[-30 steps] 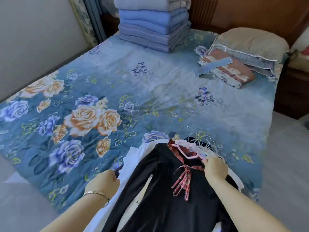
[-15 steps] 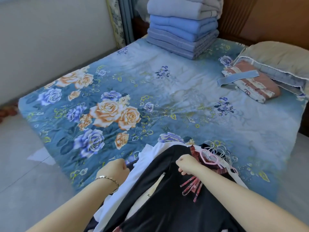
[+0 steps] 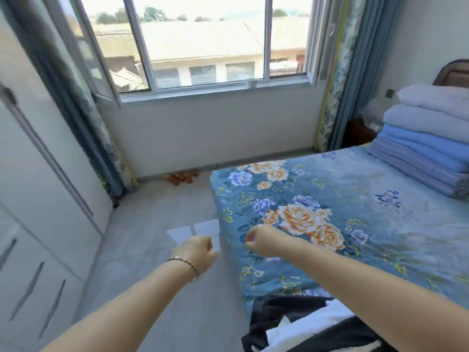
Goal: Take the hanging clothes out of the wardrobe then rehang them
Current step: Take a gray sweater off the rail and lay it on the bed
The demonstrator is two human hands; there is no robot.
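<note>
The black and white clothes (image 3: pixel 299 323) lie in a heap on the near corner of the bed (image 3: pixel 355 224), at the bottom of the view. Their hangers are out of sight. My left hand (image 3: pixel 200 252), with a bracelet at the wrist, hovers over the floor with its fingers curled and nothing in it. My right hand (image 3: pixel 261 241) hangs above the bed's left edge, fingers also curled, holding nothing. The white wardrobe (image 3: pixel 38 199) stands along the left edge, its doors closed.
A stack of folded blue and white quilts (image 3: pixel 426 146) sits on the bed's far right. The window (image 3: pixel 203 47) with blue curtains (image 3: pixel 340 85) fills the far wall. Small orange items (image 3: pixel 181 177) lie on the grey tiled floor (image 3: pixel 162 250) below it.
My view has swung left from the bed toward the window and wardrobe. Both hands have let go of the clothes, lifted and moved left, leaving the heap on the bed.
</note>
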